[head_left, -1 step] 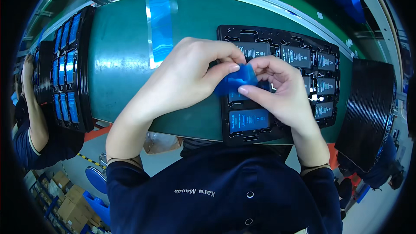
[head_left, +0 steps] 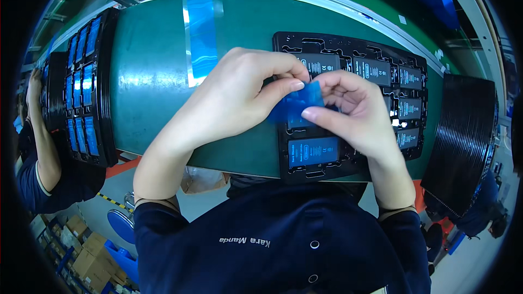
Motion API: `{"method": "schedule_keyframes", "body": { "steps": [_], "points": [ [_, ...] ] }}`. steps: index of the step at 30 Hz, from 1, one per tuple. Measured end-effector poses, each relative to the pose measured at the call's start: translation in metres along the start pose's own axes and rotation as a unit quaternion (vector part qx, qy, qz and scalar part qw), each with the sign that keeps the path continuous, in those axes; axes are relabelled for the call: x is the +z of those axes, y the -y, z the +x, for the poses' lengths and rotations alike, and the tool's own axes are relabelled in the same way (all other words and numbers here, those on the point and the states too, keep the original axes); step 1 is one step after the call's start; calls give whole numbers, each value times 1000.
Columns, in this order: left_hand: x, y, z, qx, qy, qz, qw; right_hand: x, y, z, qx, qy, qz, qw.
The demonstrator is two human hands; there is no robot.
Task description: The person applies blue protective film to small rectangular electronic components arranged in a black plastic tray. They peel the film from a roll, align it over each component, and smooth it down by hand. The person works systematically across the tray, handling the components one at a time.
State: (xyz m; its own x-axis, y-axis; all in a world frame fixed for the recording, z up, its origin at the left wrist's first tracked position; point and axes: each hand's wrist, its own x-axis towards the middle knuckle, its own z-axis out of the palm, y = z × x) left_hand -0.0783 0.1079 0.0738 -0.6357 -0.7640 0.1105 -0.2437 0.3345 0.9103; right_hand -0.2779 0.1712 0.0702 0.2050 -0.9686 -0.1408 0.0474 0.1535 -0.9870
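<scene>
One blue film (head_left: pixel 309 96) between hands (head_left: pixel 237 92) (head_left: pixel 359 110)

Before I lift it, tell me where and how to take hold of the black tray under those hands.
Likely best by opposite rims of the black tray, left hand from the left, right hand from the right, keeping it level: it lies flat, dark cells sit in it, and green tabletop shows beside its left rim.
</scene>
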Motion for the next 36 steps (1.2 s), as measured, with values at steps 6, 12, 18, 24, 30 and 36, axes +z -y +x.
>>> {"method": "schedule_keyframes", "body": {
  "steps": [6,12,18,24,30,36],
  "points": [
    [-9,10,-5,-112,-12,1,994,-20,3,9,80,-27,55,995],
    [-45,12,-6,-140,27,-57,988,-55,-2,13,27,-112,71,991],
    [-38,34,-10,13,175,-52,983,-47,-13,20,-18,-177,-4,984],
    [-23,34,-6,55,207,-42,976,-34,-15,22,-5,-195,-79,978],
    [-21,34,-6,62,208,-25,976,-29,-12,26,8,-207,-106,973],
    [-17,36,-6,73,193,-25,978,-29,-11,27,25,-208,-106,972]
  ]
}}
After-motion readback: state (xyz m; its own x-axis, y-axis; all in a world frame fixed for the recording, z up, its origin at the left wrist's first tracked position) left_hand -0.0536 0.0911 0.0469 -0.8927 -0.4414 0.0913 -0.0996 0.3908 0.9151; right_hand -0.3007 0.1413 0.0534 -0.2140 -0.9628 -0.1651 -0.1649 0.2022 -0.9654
